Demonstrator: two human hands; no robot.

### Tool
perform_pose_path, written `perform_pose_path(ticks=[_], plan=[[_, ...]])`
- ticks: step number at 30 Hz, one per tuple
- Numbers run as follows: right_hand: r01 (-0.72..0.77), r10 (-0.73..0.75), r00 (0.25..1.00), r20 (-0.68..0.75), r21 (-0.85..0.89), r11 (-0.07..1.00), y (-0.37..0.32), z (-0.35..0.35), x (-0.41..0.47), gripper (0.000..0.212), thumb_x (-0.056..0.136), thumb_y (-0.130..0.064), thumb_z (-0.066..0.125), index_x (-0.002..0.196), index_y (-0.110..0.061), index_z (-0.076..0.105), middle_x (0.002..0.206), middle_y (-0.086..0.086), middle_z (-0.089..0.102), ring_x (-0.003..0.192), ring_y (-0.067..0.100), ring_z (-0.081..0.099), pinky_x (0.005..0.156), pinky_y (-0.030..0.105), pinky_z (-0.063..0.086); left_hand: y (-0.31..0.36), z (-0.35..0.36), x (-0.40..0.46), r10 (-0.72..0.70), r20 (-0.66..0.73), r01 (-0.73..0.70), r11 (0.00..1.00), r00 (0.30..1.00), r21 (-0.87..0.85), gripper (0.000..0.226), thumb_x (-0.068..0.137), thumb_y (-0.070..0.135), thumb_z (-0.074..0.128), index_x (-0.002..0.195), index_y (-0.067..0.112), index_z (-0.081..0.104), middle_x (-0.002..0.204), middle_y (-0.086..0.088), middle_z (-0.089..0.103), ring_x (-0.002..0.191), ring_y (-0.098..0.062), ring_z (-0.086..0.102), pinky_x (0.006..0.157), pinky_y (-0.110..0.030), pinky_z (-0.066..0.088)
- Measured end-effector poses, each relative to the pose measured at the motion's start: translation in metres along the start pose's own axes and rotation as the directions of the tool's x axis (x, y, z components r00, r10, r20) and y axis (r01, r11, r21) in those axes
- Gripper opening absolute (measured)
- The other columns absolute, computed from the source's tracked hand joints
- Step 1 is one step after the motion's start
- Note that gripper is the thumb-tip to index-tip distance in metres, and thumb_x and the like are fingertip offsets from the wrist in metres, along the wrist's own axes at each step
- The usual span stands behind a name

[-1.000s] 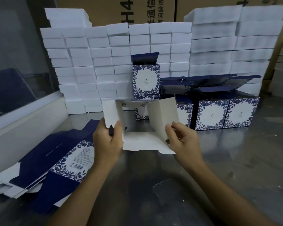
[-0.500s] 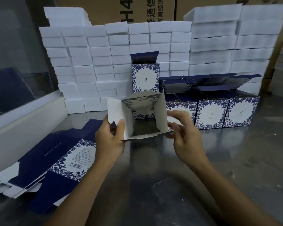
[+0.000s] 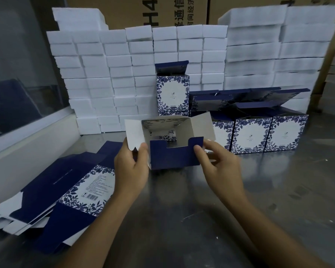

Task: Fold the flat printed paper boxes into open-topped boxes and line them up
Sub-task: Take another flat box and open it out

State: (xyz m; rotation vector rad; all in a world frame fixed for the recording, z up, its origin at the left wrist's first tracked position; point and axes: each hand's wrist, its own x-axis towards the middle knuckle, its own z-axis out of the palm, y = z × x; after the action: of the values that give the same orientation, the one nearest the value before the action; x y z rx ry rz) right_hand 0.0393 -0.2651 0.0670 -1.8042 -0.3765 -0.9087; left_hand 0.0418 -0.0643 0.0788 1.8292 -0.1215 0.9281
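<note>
I hold a half-formed paper box above the metal table, its open end facing me. Its near navy flap stands folded up; white flaps stick out at left and right. My left hand grips the box's left side, thumb on the near corner. My right hand pinches the navy flap's right edge. A stack of flat navy and floral printed boxes lies to the left. Folded boxes with open lids stand in a row behind, and one more stands on top at the row's left end.
White foam blocks are stacked in a wall at the back, with brown cartons behind them. A white ledge and glass pane border the left. The steel table spreads out to the right.
The box has turned and the near navy flap has come up across its opening. My right hand shifted from the right white flap to the navy flap's edge.
</note>
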Motion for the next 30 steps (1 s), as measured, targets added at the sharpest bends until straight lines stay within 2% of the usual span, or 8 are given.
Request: perform_pose_path(ticks=[3,6,10,14,18,21,24,30], plan=[[-0.048,0.047,0.994,-0.096,-0.004,0.999,0.000,0.001,0.000,0.012,0.094,-0.021,0.070,0.103,-0.025,0.077,0.082,-0.024,0.071,0.074,0.002,0.069,0.067,0.021,0.057,0.007,0.005,-0.008,0.088,0.040,-0.088,0.996,0.995,-0.001,0.026,0.102,0.015,0.050,0.084,0.034,0.047,0.070,0.008,0.055,0.069,0.010,0.058,0.055,-0.005,0.042],[-0.075,0.078,0.987,-0.140,0.023,0.997,-0.001,0.002,0.001,0.009,0.091,-0.019,0.072,0.098,-0.020,0.078,0.079,-0.009,0.074,0.070,0.007,0.068,0.069,0.027,0.058,0.007,0.007,-0.009,0.145,0.091,-0.150,0.987,0.985,0.050,0.023,0.100,0.031,0.050,0.077,0.031,0.044,0.062,0.007,0.050,0.060,-0.003,0.055,0.050,-0.014,0.040],[-0.058,0.069,0.981,-0.179,0.064,0.996,-0.006,0.004,0.002,0.009,0.087,-0.015,0.077,0.094,-0.020,0.078,0.075,-0.013,0.072,0.066,0.001,0.067,0.067,0.018,0.055,-0.003,0.005,-0.007,0.040,0.195,-0.082,0.974,0.980,0.213,0.041,0.099,0.045,0.048,0.065,0.022,0.045,0.053,0.005,0.048,0.052,-0.012,0.049,0.051,-0.029,0.034],[-0.044,0.049,0.982,-0.184,0.033,0.998,-0.005,0.006,0.003,0.016,0.084,-0.014,0.080,0.091,-0.026,0.072,0.079,-0.024,0.068,0.067,-0.004,0.065,0.066,0.008,0.049,-0.007,0.002,-0.009,0.025,0.203,-0.080,0.960,0.979,0.270,0.057,0.102,0.038,0.040,0.054,0.009,0.043,0.048,-0.006,0.049,0.048,-0.026,0.049,0.051,-0.040,0.040],[-0.129,0.148,0.963,-0.223,0.096,0.987,-0.001,0.007,0.003,0.033,0.080,-0.014,0.083,0.078,-0.030,0.055,0.079,-0.015,0.064,0.072,0.005,0.065,0.071,0.022,0.055,-0.002,0.007,-0.010,0.106,0.204,-0.146,0.970,0.973,0.193,0.056,0.103,0.035,0.041,0.056,0.005,0.044,0.048,-0.014,0.054,0.049,-0.034,0.059,0.051,-0.053,0.046],[-0.270,0.266,0.939,-0.218,0.013,0.963,0.001,0.012,0.000,0.029,0.083,-0.030,0.080,0.070,-0.027,0.055,0.079,-0.006,0.060,0.074,0.014,0.059,0.075,0.035,0.052,0.000,0.013,-0.015,0.088,0.178,-0.107,0.989,0.980,0.104,0.055,0.102,0.037,0.043,0.059,0.003,0.045,0.051,-0.017,0.057,0.053,-0.039,0.063,0.050,-0.055,0.049],[-0.448,0.453,0.891,-0.028,0.114,0.887,-0.001,0.014,-0.003,0.041,0.087,-0.043,0.074,0.058,-0.018,0.059,0.055,-0.008,0.059,0.053,0.006,0.051,0.060,0.024,0.046,0.003,0.018,-0.021,0.079,0.169,-0.092,0.993,0.982,0.074,0.052,0.100,0.038,0.042,0.062,0.004,0.051,0.053,-0.007,0.062,0.054,-0.033,0.066,0.053,-0.054,0.054],[-0.498,0.405,0.852,0.331,0.275,0.823,-0.020,0.029,-0.015,0.040,0.095,-0.032,0.065,0.062,-0.009,0.066,0.057,0.001,0.066,0.051,0.007,0.057,0.053,0.016,0.045,0.008,0.023,-0.028,0.101,0.173,-0.114,0.991,0.980,0.067,0.050,0.103,0.031,0.045,0.067,-0.001,0.057,0.060,-0.012,0.064,0.055,-0.031,0.064,0.056,-0.052,0.054]])
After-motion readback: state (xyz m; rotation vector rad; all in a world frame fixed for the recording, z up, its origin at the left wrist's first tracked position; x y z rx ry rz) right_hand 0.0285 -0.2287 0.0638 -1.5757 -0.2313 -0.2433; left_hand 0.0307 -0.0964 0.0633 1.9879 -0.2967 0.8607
